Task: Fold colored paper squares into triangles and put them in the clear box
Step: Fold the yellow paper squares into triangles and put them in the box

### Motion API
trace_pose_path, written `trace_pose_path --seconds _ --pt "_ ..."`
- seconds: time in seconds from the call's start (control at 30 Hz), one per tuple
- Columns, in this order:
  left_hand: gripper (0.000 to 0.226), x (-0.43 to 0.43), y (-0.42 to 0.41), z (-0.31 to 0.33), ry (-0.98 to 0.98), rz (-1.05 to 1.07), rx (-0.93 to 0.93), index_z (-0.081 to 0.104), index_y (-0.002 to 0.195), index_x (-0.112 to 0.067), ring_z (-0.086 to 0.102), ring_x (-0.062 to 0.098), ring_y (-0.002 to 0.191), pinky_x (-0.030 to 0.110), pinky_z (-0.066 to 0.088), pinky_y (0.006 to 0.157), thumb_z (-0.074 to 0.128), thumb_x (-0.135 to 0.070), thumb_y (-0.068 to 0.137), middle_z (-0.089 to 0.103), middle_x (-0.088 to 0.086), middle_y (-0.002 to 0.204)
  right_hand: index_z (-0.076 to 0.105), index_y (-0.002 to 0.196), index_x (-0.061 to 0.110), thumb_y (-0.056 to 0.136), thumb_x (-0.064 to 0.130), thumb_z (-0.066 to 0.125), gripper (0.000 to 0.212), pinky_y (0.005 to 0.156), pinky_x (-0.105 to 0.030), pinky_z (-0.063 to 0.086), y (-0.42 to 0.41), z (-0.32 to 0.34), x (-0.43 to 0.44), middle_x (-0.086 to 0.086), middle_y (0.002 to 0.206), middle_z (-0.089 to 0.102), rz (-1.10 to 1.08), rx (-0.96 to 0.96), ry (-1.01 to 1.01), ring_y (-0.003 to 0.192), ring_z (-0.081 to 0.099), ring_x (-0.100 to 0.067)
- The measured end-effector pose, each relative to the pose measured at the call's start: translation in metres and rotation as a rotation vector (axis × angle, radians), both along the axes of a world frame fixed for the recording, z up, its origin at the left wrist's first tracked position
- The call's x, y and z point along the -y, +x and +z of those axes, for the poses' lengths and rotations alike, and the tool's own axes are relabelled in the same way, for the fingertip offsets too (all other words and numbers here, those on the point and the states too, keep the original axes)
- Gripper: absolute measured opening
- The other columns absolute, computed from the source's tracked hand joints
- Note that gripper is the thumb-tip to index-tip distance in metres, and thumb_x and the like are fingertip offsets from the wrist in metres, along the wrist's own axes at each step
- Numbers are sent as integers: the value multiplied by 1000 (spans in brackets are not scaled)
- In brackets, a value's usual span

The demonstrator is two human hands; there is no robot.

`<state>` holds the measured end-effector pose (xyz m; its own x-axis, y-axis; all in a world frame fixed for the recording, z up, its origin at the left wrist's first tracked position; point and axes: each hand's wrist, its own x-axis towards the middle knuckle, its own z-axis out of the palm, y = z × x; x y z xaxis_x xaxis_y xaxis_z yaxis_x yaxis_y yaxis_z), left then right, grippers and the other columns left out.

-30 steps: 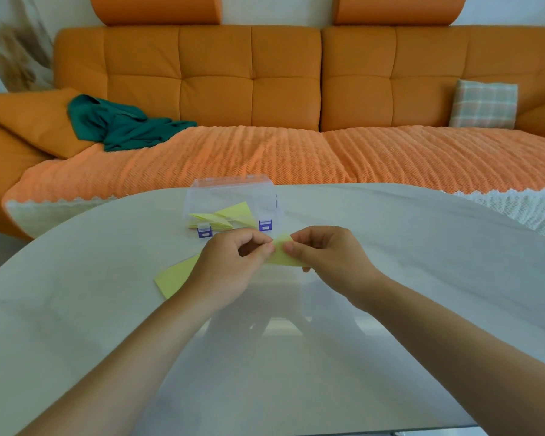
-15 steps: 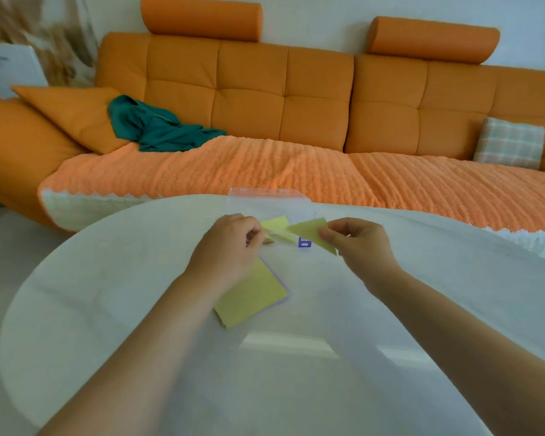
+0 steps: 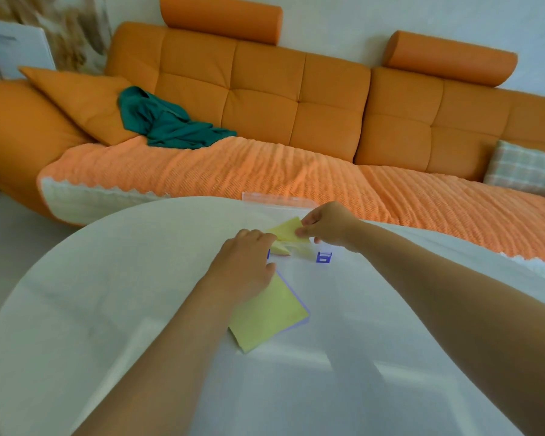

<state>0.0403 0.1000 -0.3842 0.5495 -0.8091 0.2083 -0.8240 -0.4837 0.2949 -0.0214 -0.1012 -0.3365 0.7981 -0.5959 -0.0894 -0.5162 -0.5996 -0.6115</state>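
Note:
My right hand (image 3: 328, 226) pinches a folded yellow paper triangle (image 3: 285, 231) and holds it just above the open clear box (image 3: 277, 199), which stands at the far side of the table. More yellow folded triangles (image 3: 280, 249) lie inside the box. One blue latch (image 3: 323, 257) shows on its front wall. My left hand (image 3: 244, 267) sits at the box's front left corner with fingers curled over the rim and thumb outside. Its heel lies over a stack of flat yellow paper squares (image 3: 271, 313).
The round white table (image 3: 123, 294) curves away on the left and far sides. Behind it stands an orange sofa (image 3: 296, 105) with a teal cloth (image 3: 167, 124), an orange cushion and a checked pillow (image 3: 519, 166).
Both hands pinched the paper together at first. My right hand has since carried the folded triangle up over the box, while my left hand let go and settled at the box's front corner.

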Motion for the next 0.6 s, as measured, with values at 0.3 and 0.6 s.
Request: trace_pose_path --seconds 0.3,0.6 --pt "48 6 -4 -2 53 12 38 38 143 -23 38 23 128 38 40 99 49 -34 98 49 0 132 79 85 13 79 36 82 23 57 -22 50 9 -1 6 0 73 75 51 -156 -170 66 68 -14" --pt "50 7 -4 -3 22 16 -6 37 145 -22 34 22 133 37 38 103 49 -33 98 46 0 139 70 90 20 85 56 67 37 58 -27 46 9 7 -6 2 86 70 -13 -306 -577 78 65 -18"
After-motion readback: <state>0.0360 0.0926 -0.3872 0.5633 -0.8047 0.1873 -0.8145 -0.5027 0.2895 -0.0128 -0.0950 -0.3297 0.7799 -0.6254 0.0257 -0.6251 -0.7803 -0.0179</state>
